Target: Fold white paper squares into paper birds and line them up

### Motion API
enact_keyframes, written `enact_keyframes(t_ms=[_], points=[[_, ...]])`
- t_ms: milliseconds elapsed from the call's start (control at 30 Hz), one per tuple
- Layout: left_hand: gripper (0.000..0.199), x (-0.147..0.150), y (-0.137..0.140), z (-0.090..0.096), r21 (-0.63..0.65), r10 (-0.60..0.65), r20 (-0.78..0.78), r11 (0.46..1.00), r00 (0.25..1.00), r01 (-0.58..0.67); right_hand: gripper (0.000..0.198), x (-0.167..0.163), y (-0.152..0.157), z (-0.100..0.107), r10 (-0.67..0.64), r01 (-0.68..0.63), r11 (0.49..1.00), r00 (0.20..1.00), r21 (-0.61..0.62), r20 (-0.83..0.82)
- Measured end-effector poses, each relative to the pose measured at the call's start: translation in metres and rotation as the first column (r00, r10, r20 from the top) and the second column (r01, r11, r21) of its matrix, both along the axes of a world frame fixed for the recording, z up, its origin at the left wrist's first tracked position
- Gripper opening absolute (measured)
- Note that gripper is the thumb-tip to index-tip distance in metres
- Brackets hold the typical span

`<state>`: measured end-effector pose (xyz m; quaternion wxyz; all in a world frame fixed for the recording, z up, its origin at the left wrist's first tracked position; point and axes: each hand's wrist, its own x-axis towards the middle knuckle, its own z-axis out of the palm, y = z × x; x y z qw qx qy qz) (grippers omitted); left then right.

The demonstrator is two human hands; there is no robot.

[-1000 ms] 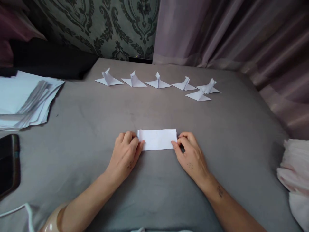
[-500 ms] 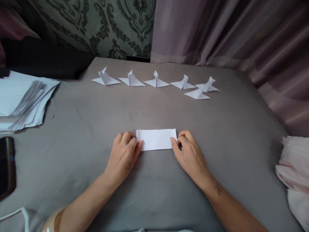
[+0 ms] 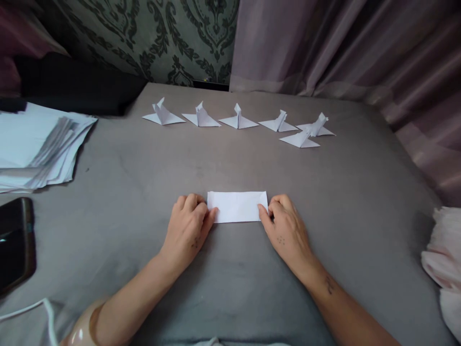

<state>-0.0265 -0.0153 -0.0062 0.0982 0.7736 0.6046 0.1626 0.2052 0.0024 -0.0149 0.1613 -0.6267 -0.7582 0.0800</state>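
A folded white sheet of paper [image 3: 237, 206] lies as a wide rectangle on the grey cloth surface in front of me. My left hand [image 3: 190, 221] pinches its left end, thumb on top and the other fingers curled at the edge. At the opposite end, my right hand [image 3: 284, 221] grips the lower right corner in the same way, its thumb resting on the paper. The undersides of both hands' fingers are partly hidden.
Several folded paper birds [image 3: 237, 118] stand in a row at the back. On the left are a stack of paper [image 3: 39, 149], a phone [image 3: 16, 245], a white cable [image 3: 29, 310] and black cloth [image 3: 79, 86]. Pale fabric [image 3: 446, 254] lies at the right, below a curtain [image 3: 298, 43].
The whole view has shifted slightly, so everything appears a little further right. Both hands keep hold of the paper's ends, with hardly any movement.
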Motion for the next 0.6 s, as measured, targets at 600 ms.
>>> enact_keyframes(t_ms=[600], points=[[0.035, 0.0, 0.011, -0.012, 0.093, 0.055, -0.033, 0.994, 0.998, -0.051, 0.028, -0.001, 0.006, -0.006, -0.059, 0.059, 0.997, 0.998, 0.056, -0.01]])
